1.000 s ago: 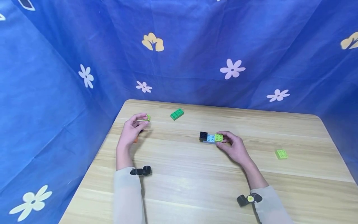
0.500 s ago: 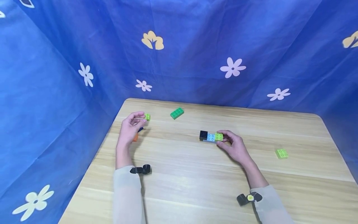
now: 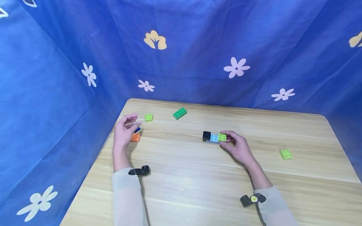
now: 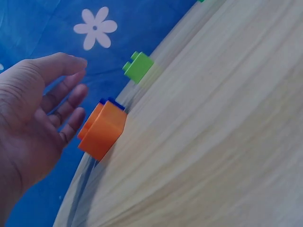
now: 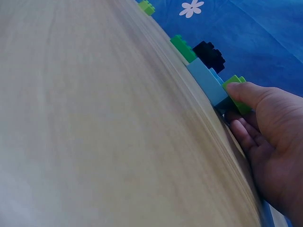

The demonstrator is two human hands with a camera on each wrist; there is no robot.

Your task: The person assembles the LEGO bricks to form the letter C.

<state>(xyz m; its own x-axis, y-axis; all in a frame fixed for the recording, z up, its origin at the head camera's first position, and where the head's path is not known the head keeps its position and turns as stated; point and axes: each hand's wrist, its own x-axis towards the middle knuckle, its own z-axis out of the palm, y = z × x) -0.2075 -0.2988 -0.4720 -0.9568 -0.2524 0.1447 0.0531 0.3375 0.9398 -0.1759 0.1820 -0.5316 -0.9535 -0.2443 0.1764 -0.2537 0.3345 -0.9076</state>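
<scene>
On the wooden counter [image 3: 198, 175] the brick row [image 3: 214, 137], black, light blue and lime, lies with its long axis running 9 to 3 o'clock. The right hand [image 3: 237, 147] pinches its lime end from the 3 o'clock side. The left hand [image 3: 123, 132], well apart at 9 o'clock, hangs loose-fingered and holds nothing, just beside the orange brick [image 3: 135, 137] and a small blue brick [image 3: 137, 130]. No writing is readable.
</scene>
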